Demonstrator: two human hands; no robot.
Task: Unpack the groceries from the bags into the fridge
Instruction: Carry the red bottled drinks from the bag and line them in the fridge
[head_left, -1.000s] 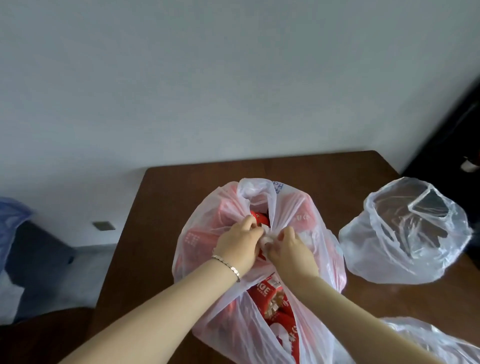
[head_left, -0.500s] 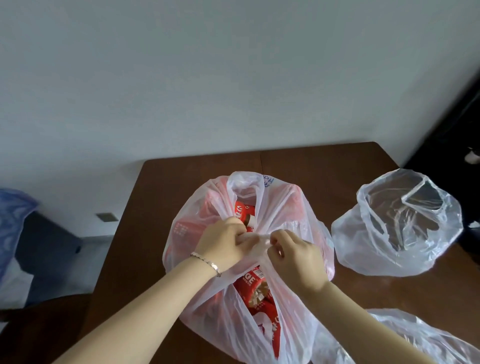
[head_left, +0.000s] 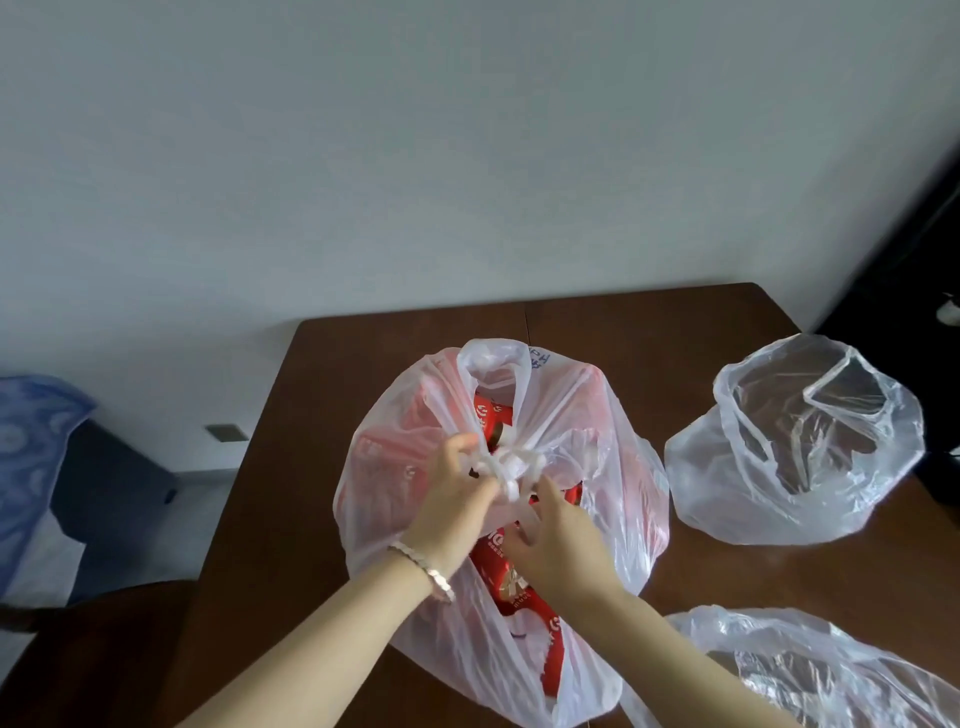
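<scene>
A translucent plastic bag (head_left: 395, 467) full of red packages (head_left: 511, 582) stands in the middle of the brown table (head_left: 322, 519). Its handles are tied in a white knot (head_left: 511, 465) on top. My left hand (head_left: 457, 499), with a bracelet at the wrist, pinches the knot from the left. My right hand (head_left: 558, 540) holds the handles just below and to the right of the knot, with its fingers curled into the plastic. One handle loop (head_left: 493, 358) sticks up at the far side of the bag.
A second clear bag (head_left: 795, 441) stands open at the right of the table. A third clear bag (head_left: 810, 670) lies at the near right corner. A blue cloth (head_left: 31, 457) lies off the table's left side. A dark object fills the right edge.
Both hands have stayed at the knot and worked it; the knot now shows between them. My right hand has slipped a little lower. The view has tilted slightly.
</scene>
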